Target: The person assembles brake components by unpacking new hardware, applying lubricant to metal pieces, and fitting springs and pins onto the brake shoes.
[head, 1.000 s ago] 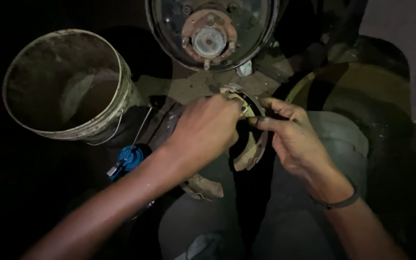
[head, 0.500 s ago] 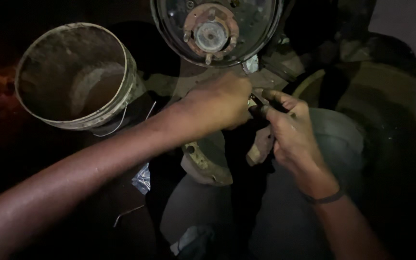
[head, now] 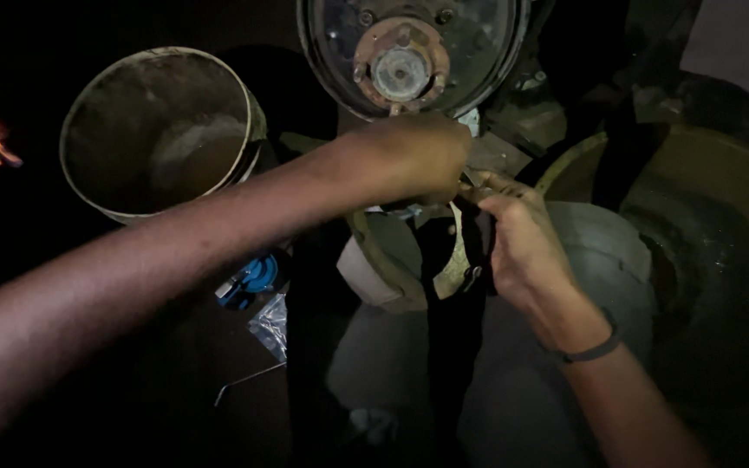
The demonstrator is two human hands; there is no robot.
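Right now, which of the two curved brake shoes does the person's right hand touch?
The narrower, paler brake shoe on the right; the right hand touches its outer edge. The broader left brake shoe hangs under the left hand.

Grey-tan brake shoes (head: 409, 260), rusty-orange hub (head: 400, 65) (grimy), blue cap (head: 257, 276).

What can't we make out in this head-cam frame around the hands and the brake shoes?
Head view only:
- Left hand: fingertips curl away, so its grip on the brake shoes is hidden.
- Right hand: fingertips meet the left hand; the small part between them is too dark to make out.
- Brake backing plate: top cut off by the frame edge.
- Bucket: contents lost in shadow.
- Blue object: partly behind the left forearm, kind unclear.
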